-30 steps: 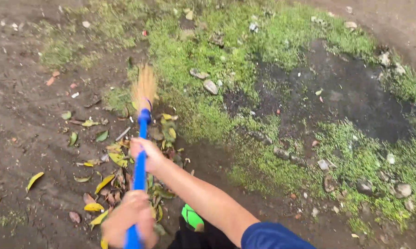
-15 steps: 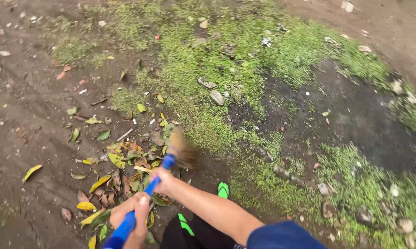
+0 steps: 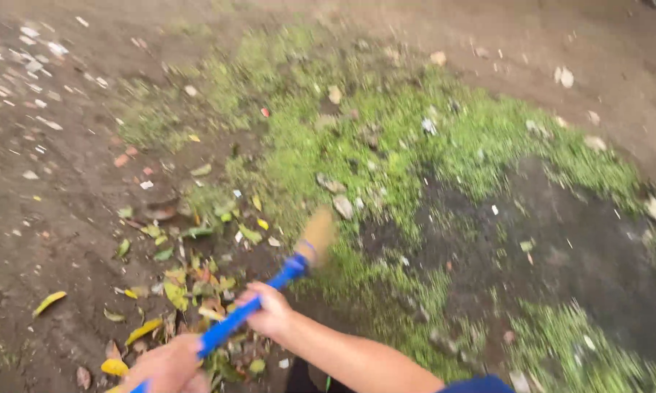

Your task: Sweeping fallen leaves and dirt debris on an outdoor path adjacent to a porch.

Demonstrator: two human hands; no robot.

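Both hands (image 3: 219,338) closed around broom handle (image 3: 252,309)

The broom's bristles (image 3: 318,234) are blurring, perhaps from motion; beside them, the left hand (image 3: 169,367) is running off the bottom edge.

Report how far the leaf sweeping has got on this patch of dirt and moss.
Done: a heap of yellow and brown leaves lies gathered on the dirt left of the broom. In hand: the right hand and left hand grip the blue broom handle, its bristles at the moss edge. Left: scattered leaves at far left, bits on the moss.
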